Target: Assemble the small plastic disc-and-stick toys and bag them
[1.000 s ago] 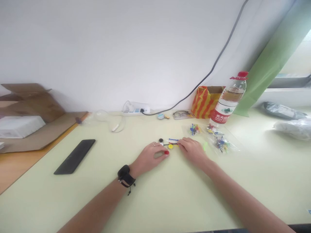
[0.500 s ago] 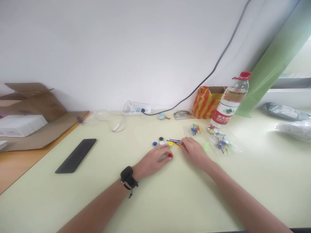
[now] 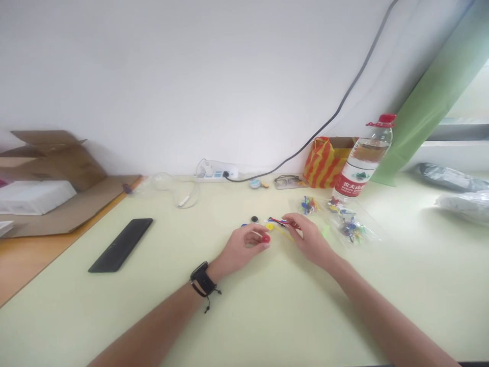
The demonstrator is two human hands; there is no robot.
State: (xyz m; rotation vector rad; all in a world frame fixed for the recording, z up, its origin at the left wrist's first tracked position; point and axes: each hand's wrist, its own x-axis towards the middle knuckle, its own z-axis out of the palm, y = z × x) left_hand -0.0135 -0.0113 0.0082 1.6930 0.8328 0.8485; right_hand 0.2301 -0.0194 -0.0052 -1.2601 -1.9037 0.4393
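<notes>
Here's the left hand point(image 3: 237, 248) with a small red disc point(image 3: 266, 238) pinched between its fingertips, over the middle of the counter point(image 3: 244, 316) and just on the near side of the yellow disc point(image 3: 270, 227), while the right hand point(image 3: 311, 242) has its fingertips narrowed on what looks like a thin red stick point(image 3: 275, 220)! Both should be featherlight, stiff plastic by the look of it, the disc perhaps slick, so 2 fingertips on its rim seem the safe grip, and the slim stick, likely to bend if forced, is best taken near its middle
</notes>
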